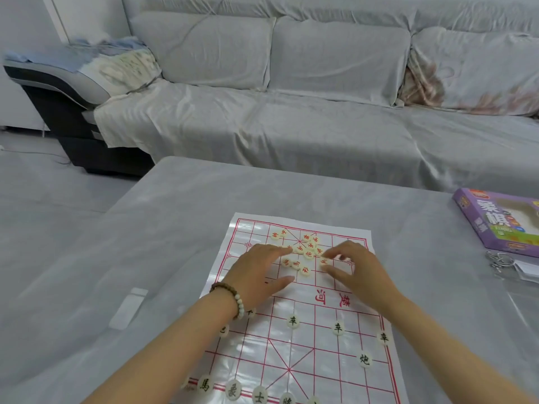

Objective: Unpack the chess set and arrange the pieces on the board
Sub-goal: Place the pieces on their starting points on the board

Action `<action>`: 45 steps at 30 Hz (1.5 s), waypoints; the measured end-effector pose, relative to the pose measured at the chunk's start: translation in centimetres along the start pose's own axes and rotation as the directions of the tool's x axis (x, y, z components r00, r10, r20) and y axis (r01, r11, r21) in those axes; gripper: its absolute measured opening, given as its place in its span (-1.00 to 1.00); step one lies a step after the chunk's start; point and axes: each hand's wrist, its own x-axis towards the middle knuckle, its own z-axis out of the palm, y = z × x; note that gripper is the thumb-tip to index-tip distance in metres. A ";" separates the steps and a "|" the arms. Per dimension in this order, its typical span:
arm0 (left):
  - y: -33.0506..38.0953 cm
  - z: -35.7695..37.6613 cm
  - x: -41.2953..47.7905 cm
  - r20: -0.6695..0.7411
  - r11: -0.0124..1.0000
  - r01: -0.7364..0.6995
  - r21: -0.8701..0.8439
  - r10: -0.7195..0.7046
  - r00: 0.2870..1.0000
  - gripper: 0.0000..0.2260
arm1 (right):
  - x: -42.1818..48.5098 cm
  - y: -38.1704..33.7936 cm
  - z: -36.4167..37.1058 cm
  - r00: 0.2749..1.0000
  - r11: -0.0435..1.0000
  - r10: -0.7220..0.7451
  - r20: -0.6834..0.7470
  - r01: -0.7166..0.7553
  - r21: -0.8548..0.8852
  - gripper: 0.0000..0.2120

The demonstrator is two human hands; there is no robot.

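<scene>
Head: red pieces (308, 254) lie between left hand (259, 271) and right hand (354, 268).

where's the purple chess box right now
The purple box lies on the table at the head view's right edge, right of the board, with a key ring just nearer the camera.
</scene>
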 end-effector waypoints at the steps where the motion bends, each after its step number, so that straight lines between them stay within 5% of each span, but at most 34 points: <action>1: 0.6 0.4 0.1 0.014 0.998 -0.033 0.053 0.032 0.999 -0.55 | -0.6 0.9 -0.8 1.000 1.000 0.019 0.000 -0.019 0.001 -0.82; 13: 7.2 5.4 2.8 0.219 0.919 -0.262 0.294 0.202 0.954 -0.58 | -3.8 6.7 -3.0 0.993 0.990 0.122 0.003 -0.121 -0.071 -0.74; 20: 6.9 6.7 2.9 0.265 0.901 -0.238 0.364 0.145 0.953 -0.55 | -4.5 6.8 -0.8 0.961 0.987 0.151 -0.234 -0.159 -0.016 -0.75; 45: 6.8 6.7 2.8 0.268 0.927 -0.215 0.309 0.132 0.954 -0.54 | -4.9 7.5 -0.9 0.948 0.982 0.188 -0.255 -0.174 0.077 -0.75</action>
